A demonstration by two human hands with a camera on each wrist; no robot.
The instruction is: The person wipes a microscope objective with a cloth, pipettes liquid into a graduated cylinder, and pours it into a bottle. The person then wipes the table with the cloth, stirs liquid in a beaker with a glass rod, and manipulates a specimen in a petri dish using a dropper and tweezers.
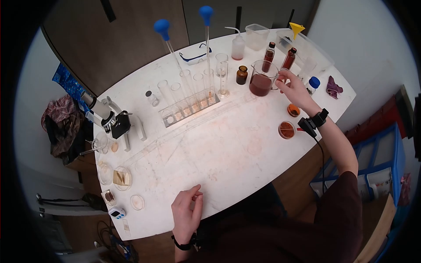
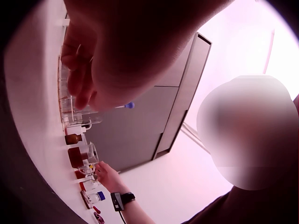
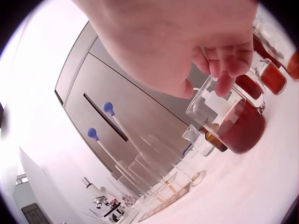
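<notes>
My right hand is beside a glass jug of dark red liquid, its fingertips right at the jug's handle. In the right wrist view the fingers bend loosely over the jug's rim, with a gap between thumb and fingers. The jug stands upright on the white table. Low at the table's front edge, my left hand hangs with loosely bent fingers and holds nothing. A small brown bottle stands left of the jug, and two bottles of red liquid stand behind it.
A rack of glass tubes with two blue-bulbed pipettes stands left of centre. The microscope is at the left, with dishes in front. Near the right arm are a blue-capped jar and a dish of orange-red material.
</notes>
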